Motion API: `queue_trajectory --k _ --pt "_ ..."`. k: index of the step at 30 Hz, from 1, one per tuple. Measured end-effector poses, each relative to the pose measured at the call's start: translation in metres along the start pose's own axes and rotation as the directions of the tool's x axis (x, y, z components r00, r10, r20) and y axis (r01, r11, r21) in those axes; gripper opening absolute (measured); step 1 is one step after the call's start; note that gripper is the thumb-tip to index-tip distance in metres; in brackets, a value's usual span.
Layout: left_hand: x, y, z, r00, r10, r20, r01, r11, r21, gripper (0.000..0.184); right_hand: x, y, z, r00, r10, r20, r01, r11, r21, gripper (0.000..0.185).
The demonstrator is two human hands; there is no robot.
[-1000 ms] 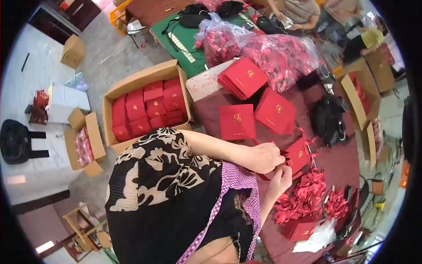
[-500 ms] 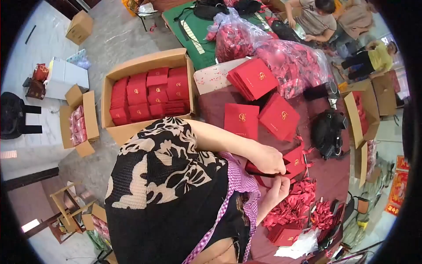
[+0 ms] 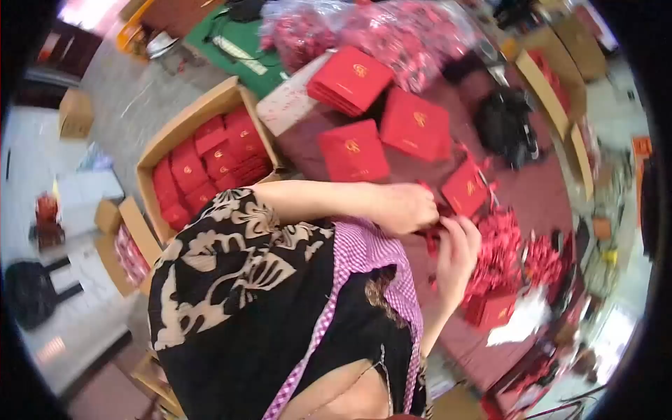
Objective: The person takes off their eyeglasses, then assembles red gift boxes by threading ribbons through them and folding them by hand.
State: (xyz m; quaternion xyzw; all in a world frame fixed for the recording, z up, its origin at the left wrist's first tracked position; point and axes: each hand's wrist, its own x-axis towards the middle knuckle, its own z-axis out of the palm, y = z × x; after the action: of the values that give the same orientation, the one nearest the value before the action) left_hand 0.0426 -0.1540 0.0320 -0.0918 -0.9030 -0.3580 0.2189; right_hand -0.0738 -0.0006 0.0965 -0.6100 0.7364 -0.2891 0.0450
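Observation:
My left hand [image 3: 406, 208] is closed, knuckles up, over the maroon tabletop. My right hand [image 3: 458, 246] meets it fingertip to fingertip, its fingers bent in a pinch. Between and below them shows a strip of red ribbon [image 3: 432, 243]; the hands hide most of it, and the fingertips are blurred. Just beyond lies a small red pouch [image 3: 465, 187] with a gold emblem. To the right of my right hand spreads a heap of red ribbons [image 3: 497, 248]. Farther up the table lie a flat red bag [image 3: 353, 151], another red bag [image 3: 416, 124] and a red stack [image 3: 350, 78].
An open carton [image 3: 150, 157] packed with red bags stands left of the table. Clear plastic sacks [image 3: 413, 38] of red pieces sit at the far end. A black bag [image 3: 505, 126] lies on the right side, with cartons [image 3: 553, 91] beyond.
The view has turned and shifted, so the table's things appear higher. The dark opening of a red item under my left hand is now covered. My right hand has turned, fingers now upward.

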Motion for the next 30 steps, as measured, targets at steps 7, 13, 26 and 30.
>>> queue_trajectory --k 7,13,26,30 --pt "-0.003 -0.003 0.003 0.997 -0.062 0.056 0.069 0.987 -0.143 0.012 0.002 0.007 0.003 0.982 -0.046 0.181 0.027 0.994 0.105 0.010" --pt "-0.002 -0.032 -0.036 0.855 -0.509 -0.094 0.404 0.770 -0.495 0.012 -0.005 0.019 -0.002 0.980 -0.022 0.198 -0.001 0.993 0.114 0.013" --pt "-0.008 -0.012 -0.017 0.972 -0.233 -0.019 0.233 0.972 0.003 0.013 0.014 0.072 0.006 0.948 0.207 0.242 -0.291 0.872 0.395 0.014" --pt "-0.008 -0.024 -0.007 0.974 -0.219 -0.064 0.220 0.976 -0.002 0.015 0.014 0.076 0.019 0.938 0.324 0.125 -0.335 0.754 0.565 0.019"
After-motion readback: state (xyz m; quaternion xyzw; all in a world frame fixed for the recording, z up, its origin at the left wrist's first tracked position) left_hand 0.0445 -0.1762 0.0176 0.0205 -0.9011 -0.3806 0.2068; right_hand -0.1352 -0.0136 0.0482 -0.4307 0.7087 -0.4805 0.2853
